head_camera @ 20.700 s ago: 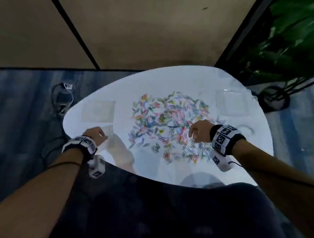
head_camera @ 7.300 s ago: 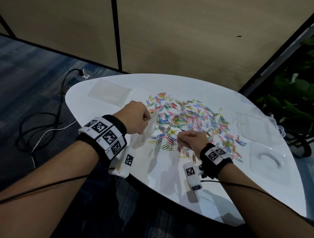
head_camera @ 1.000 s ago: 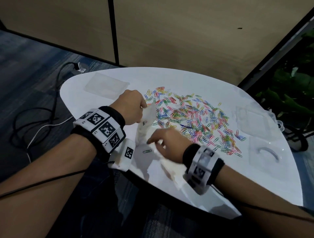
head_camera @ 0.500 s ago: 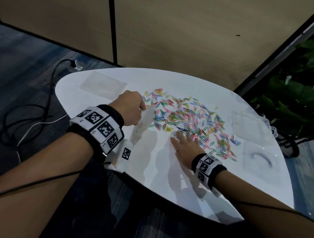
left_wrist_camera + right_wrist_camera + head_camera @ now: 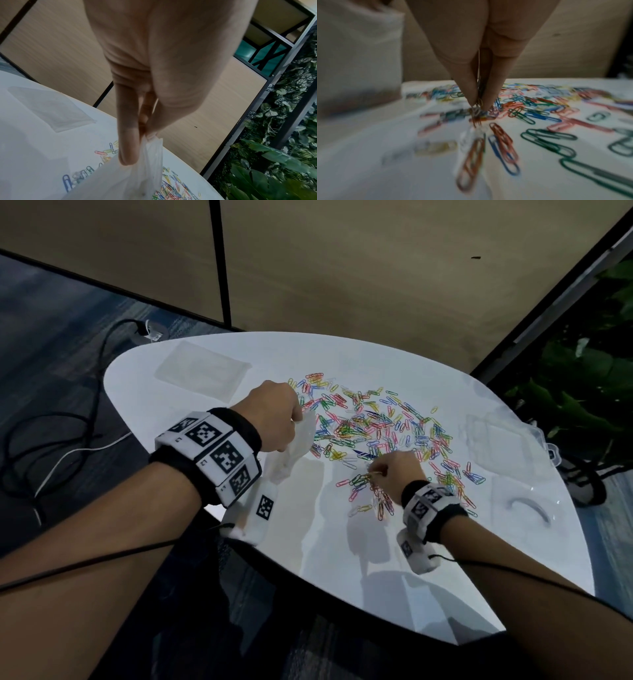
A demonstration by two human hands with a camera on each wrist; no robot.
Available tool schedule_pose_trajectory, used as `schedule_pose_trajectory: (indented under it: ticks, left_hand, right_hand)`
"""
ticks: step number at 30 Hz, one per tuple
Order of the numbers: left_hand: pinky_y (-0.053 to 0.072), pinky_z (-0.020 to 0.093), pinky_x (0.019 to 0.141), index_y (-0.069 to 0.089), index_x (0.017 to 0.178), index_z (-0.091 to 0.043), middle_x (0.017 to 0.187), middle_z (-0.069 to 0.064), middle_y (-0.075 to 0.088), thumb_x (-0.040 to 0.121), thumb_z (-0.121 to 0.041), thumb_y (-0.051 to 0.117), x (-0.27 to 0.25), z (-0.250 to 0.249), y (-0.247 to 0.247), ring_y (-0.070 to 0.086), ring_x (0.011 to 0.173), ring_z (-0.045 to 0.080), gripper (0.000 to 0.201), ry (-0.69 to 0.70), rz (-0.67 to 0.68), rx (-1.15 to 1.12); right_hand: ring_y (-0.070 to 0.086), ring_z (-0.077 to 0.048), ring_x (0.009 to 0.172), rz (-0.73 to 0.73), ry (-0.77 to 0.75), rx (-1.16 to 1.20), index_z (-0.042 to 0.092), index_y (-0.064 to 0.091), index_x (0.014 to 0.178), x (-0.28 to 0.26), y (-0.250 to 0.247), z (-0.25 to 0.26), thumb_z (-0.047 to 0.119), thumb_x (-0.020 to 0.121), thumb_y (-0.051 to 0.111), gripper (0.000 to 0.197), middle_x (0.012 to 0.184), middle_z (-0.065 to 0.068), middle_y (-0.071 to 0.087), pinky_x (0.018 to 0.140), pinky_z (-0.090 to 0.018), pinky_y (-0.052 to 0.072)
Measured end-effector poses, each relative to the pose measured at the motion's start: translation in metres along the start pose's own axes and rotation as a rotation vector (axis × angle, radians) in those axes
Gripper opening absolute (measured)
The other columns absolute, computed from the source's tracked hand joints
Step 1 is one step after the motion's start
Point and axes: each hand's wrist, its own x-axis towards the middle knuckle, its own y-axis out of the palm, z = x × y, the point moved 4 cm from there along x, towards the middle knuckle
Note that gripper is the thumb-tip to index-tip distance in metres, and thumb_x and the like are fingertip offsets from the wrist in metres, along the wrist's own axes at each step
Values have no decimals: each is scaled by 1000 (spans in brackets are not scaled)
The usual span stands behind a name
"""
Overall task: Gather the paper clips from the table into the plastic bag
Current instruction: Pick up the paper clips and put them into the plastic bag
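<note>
A heap of coloured paper clips [image 5: 373, 429] [image 5: 539, 108] lies spread over the middle of the white table [image 5: 308, 542]. My left hand [image 5: 274, 419] [image 5: 137, 135] pinches the top edge of a clear plastic bag [image 5: 291, 450] [image 5: 133, 180], which hangs down at the heap's left side. At the near edge of the heap, my right hand [image 5: 376, 472] [image 5: 478, 106] pinches a small bunch of clips between thumb and fingertips, just above the table. A few clips dangle from that pinch.
A flat clear bag [image 5: 202, 369] [image 5: 49, 108] lies at the table's far left. Clear plastic boxes [image 5: 493, 440] and a clear lid [image 5: 524, 505] sit at the right. Cables [image 5: 68, 419] run over the floor on the left, and plants [image 5: 582, 392] stand at the right.
My right hand lay flat and open on the heap's near edge half a second ago. Now it has dragged clips nearer and curled to pinch a bunch. The left hand still holds the bag.
</note>
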Motion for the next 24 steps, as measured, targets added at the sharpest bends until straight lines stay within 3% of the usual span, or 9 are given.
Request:
schedule_pose_trajectory:
  ticks: [3,6,9,12,15,18,20,22,24]
  left_hand:
    - [60,39,87,70,121,-7,108,14,72,88,6,58,1,-7,3,73,91,29,37,5,9,11]
    - [60,38,87,69,122,-7,107,14,72,90,5,56,1,-15,6,74,88,27,36,10,33,30]
    - [60,38,88,68,123,-7,122,13,68,91,5,51,1,-22,12,73,94,29,38,21,40,25]
    - [61,38,84,70,120,-4,122,14,69,91,6,49,1,-26,19,75,87,27,36,18,50,0]
    - [62,39,80,74,94,-6,107,17,73,87,6,51,5,-30,22,75,83,29,27,22,17,-18]
    - [60,40,86,75,107,-5,107,16,72,85,4,60,7,-32,18,72,93,31,28,14,-33,-95]
    - [60,40,85,75,100,-5,102,16,73,84,6,62,7,-34,17,72,92,32,24,18,-25,-124]
    - [62,40,82,71,74,-11,84,13,70,82,7,62,5,-38,19,72,85,30,22,35,5,-104]
    - [62,39,79,56,53,-18,66,7,58,81,7,60,2,-43,20,66,76,28,37,40,13,-77]
  right_hand:
    - [71,-13,75,-11,188,379,14,76,96,2,-29,-10,10,79,78,17,88,-1,76,80,-29,59]
    - [74,-22,79,-26,196,805,9,76,95,-1,-53,0,6,77,79,18,85,-8,77,81,-36,60]
    - [72,-25,80,-1,140,1233,-1,73,97,-7,-68,29,-3,78,74,20,85,-12,75,76,-27,59]
    - [72,-20,81,79,81,1421,-3,70,104,-16,-71,63,-4,81,70,22,87,-10,75,71,-20,56]
    - [71,-19,79,124,68,1442,-4,69,104,-22,-61,85,-4,82,70,22,88,-11,73,72,-21,56]
    - [70,-23,76,95,75,1230,3,73,92,-24,-44,90,-5,80,72,14,87,-15,73,75,-28,58]
    - [72,-26,82,81,61,1092,10,75,86,-26,-34,89,-2,76,74,16,90,-15,75,82,-36,59]
    - [73,-25,85,82,48,950,22,77,82,-26,-30,91,8,71,77,18,88,-7,77,86,-42,58]
    - [73,-16,70,89,36,835,22,76,83,-26,-31,91,10,73,75,15,69,4,74,79,-42,60]
